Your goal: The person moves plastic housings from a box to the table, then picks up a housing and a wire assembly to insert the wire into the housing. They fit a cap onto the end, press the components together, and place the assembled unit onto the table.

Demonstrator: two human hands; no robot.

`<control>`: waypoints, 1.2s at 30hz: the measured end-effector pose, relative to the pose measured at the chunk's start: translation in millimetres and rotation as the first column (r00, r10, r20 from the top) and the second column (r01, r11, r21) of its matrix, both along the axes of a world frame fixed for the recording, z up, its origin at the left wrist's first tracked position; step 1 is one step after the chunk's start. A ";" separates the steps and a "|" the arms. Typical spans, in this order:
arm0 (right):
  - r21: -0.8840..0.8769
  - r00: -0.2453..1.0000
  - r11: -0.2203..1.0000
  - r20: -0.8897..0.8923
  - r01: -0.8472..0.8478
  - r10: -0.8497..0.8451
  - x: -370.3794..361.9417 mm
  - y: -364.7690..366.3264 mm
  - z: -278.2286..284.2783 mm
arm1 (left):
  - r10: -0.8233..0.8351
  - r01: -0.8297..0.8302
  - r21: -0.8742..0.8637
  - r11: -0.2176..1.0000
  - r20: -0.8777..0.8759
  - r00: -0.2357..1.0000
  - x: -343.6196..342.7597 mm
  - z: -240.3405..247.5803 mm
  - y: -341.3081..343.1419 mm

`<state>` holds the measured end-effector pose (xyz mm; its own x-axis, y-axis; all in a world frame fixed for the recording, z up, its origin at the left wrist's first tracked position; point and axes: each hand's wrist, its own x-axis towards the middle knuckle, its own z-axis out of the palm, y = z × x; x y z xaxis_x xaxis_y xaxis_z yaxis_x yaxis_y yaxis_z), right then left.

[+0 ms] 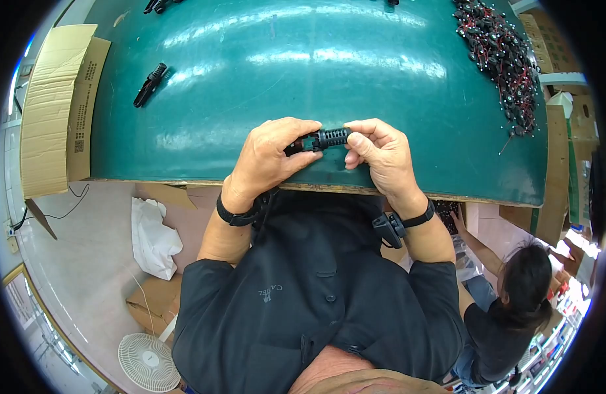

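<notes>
By the near edge of the table (211,131), the left hand (269,148) is clamping a part (322,139) in its fingers while the right hand (383,156) is pinching the ribbed end (336,136), ideally holding it straight, and another part (148,87) is lying toward the table's left.

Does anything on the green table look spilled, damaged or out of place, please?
Nothing looks clearly damaged or spilled. The heap of red-wired parts on the right looks untidy, tangled, its lower end straggling. The held part shows no visible break, but it is partly covered.
</notes>
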<state>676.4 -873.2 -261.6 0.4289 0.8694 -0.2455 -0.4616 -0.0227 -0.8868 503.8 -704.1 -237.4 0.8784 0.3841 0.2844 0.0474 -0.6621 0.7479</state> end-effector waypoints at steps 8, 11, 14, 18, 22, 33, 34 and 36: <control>0.010 0.999 1.000 -0.039 0.010 -0.010 -1.8 -0.4 -1.5 | -0.004 0.004 -0.052 0.999 0.011 1.000 1.4 0.8 -0.5; 0.025 1.000 1.000 -0.006 0.017 -0.017 -3.5 -0.1 -0.7 | 0.002 -0.002 -0.060 0.998 0.012 1.000 1.6 1.3 -1.0; 0.029 0.996 0.998 0.077 0.050 -0.052 -9.7 -1.0 -2.6 | 0.012 -0.011 -0.057 0.998 0.027 1.000 2.1 1.6 -1.4; 0.074 0.875 0.995 0.475 0.071 -0.098 -17.9 -0.1 -6.9 | 0.055 -0.055 -0.067 0.996 -0.004 0.999 3.0 5.7 -3.9; 0.085 0.685 0.994 0.720 0.070 -0.110 -28.5 1.5 -1.3 | 0.119 -0.119 -0.045 0.992 -0.009 0.993 2.7 5.3 -7.2; 0.136 0.479 0.989 0.866 0.051 -0.144 -36.9 3.8 -10.3 | 0.140 -0.139 -0.043 0.989 0.027 0.990 3.2 1.6 -7.9; 0.137 0.474 0.989 0.869 0.047 -0.143 -36.6 3.6 -10.7 | 0.132 -0.130 -0.046 0.990 0.042 0.990 3.7 0.9 -7.4; 0.138 0.469 0.989 0.872 0.043 -0.142 -36.1 4.0 -10.4 | 0.124 -0.121 -0.050 0.991 0.057 0.991 4.6 0.2 -6.9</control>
